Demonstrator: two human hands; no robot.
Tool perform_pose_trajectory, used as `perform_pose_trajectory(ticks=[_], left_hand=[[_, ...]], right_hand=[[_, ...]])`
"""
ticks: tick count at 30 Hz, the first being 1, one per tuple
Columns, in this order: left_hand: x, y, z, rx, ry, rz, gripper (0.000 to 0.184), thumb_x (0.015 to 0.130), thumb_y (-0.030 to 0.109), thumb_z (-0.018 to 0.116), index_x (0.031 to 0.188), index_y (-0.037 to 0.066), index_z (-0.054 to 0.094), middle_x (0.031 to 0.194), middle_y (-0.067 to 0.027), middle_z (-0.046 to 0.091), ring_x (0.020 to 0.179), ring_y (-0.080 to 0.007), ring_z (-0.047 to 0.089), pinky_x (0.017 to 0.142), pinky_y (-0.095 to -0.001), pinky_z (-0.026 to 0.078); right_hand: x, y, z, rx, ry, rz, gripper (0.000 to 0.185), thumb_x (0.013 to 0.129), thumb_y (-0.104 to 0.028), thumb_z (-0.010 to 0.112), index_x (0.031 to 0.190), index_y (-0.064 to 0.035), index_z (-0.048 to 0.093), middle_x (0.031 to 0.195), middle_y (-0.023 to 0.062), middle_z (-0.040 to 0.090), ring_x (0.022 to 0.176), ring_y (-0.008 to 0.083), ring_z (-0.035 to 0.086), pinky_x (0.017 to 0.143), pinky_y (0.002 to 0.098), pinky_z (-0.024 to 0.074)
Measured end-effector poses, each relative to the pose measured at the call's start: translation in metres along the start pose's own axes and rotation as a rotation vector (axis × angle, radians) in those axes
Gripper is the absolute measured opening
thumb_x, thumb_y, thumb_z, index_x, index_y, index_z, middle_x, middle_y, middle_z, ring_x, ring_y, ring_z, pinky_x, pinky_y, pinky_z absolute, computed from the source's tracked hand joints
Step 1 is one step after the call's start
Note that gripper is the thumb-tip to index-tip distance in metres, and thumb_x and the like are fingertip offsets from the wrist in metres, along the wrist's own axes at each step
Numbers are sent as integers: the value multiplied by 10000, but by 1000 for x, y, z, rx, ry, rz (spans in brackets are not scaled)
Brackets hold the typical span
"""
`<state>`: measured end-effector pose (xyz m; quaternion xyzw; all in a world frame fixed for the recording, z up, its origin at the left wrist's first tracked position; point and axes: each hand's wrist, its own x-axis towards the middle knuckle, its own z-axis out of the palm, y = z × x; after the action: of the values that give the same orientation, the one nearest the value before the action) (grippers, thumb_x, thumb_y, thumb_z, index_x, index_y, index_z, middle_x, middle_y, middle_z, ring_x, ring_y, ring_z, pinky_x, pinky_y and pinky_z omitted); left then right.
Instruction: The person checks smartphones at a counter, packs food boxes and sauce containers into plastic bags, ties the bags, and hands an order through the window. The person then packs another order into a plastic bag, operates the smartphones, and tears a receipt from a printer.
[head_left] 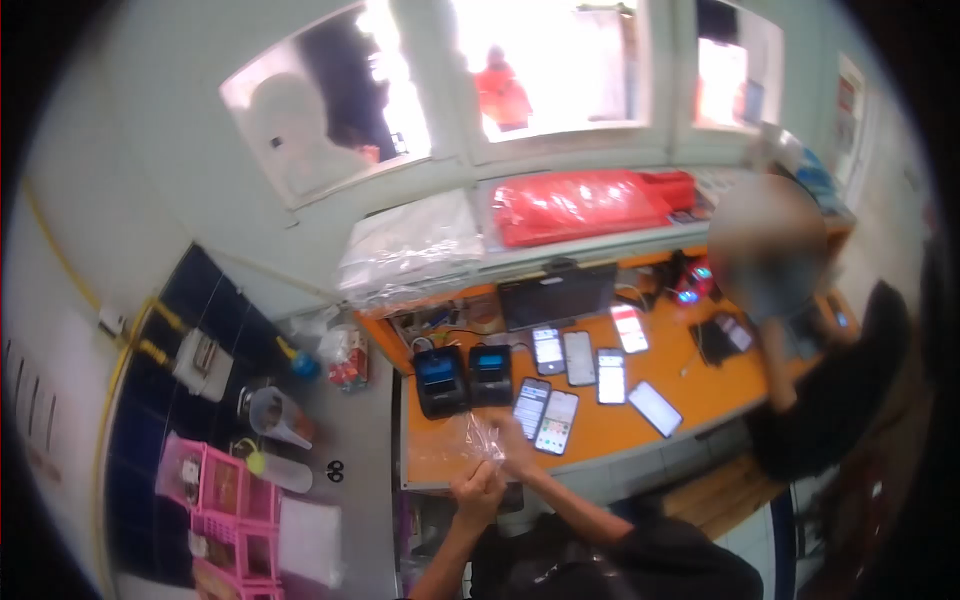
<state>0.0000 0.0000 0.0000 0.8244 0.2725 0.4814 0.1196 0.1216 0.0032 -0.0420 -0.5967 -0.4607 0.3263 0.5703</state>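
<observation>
A clear plastic bag (447,440) stretches over the front left corner of the orange desk (590,440). My left hand (479,487) is closed on its near edge, just off the desk's front. Slightly farther forward, my right hand (513,446) is blurred, with its fingers bunched against the crinkled plastic. Two black printers (440,381) stand right behind the bag. Several phones lie to the right of my hands, the nearest being a dark-edged phone (531,407) and a phone with a colourful screen (557,421).
A monitor (557,297) stands under a shelf with red plastic packs (590,207) and clear bags (420,243). On the left metal counter (366,480) are pink baskets (222,490), a jug (278,418), a bottle and scissors (335,470). Another person (830,390) sits at the right.
</observation>
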Motion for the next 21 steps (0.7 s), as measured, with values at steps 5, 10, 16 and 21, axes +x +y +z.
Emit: perform_pose_trajectory(ticks=[5, 10, 16, 21], left_hand=[[28, -44, -31, -58, 346, -51, 301, 713, -17, 614, 567, 57, 361, 573, -104, 317, 486, -254, 345, 464, -373, 269], [-12, -72, -36, -33, 171, -297, 265, 746, 26, 655, 590, 31, 441, 574, -107, 391, 489, -253, 399, 462, -381, 291], [-35, -93, 4, -319, -32, -275, 167, 818, 96, 677, 713, 15, 575, 650, -153, 553, 545, -318, 573, 518, -424, 430], [-22, -169, -23, -162, -184, -400, 39, 754, 10, 617, 792, 3, 623, 704, -166, 595, 602, -333, 606, 557, -431, 454]], right_hand=[[-35, -22, 30, 74, -333, 25, 193, 886, -141, 590, 792, 25, 615, 665, 41, 597, 653, 100, 525, 573, 307, 447], [-5, -11, 30, 324, 60, 219, 220, 904, -142, 612, 727, -14, 585, 680, 57, 624, 656, 149, 647, 579, 290, 487], [17, -33, 78, -99, 253, -44, 375, 890, -120, 649, 640, -50, 379, 582, -10, 386, 557, 92, 396, 490, 294, 314], [17, -19, 96, -199, 243, 23, 352, 883, -110, 644, 651, -44, 388, 590, 7, 328, 592, 95, 322, 501, 314, 271]])
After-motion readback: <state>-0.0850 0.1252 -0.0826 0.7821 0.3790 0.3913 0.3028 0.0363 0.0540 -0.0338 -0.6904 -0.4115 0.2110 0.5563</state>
